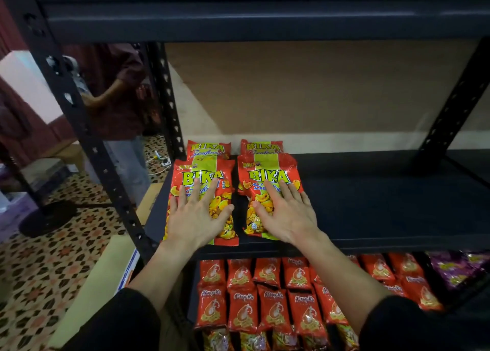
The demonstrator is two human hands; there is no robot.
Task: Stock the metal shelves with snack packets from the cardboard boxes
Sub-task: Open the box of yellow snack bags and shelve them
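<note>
Two red and yellow Bika Seafood snack packets lie flat side by side at the left end of the dark metal shelf point(384, 205). My left hand point(195, 215) rests flat with spread fingers on the left front packet point(204, 181). My right hand point(285, 213) lies flat on the right front packet point(267, 175). Two more Bika packets point(261, 147) lie behind them, partly covered. Neither hand grips anything.
The lower shelf holds rows of orange prawn snack packets point(273, 308) and purple packets point(456, 271) at the right. A cardboard box point(106, 276) stands on the patterned floor left of the shelf post point(87, 138). Another person point(116, 91) stands behind the rack at left.
</note>
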